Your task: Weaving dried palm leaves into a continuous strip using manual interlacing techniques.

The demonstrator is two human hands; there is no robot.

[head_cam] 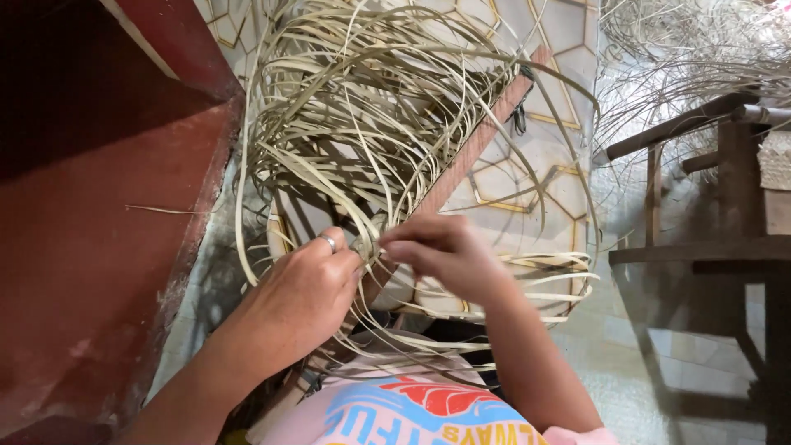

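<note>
A big loose bundle of pale bamboo strips fans out above my hands, held against a long wooden slat that runs diagonally up to the right. My left hand, a ring on one finger, grips the gathered strips where they meet the slat. Touching it on the right, my right hand pinches a strip at the same spot. More strips curl down over my lap and printed shirt.
A dark red step or ledge fills the left side. The floor has hexagon-patterned tiles. A dark wooden bench frame stands at the right, with another heap of strips behind it.
</note>
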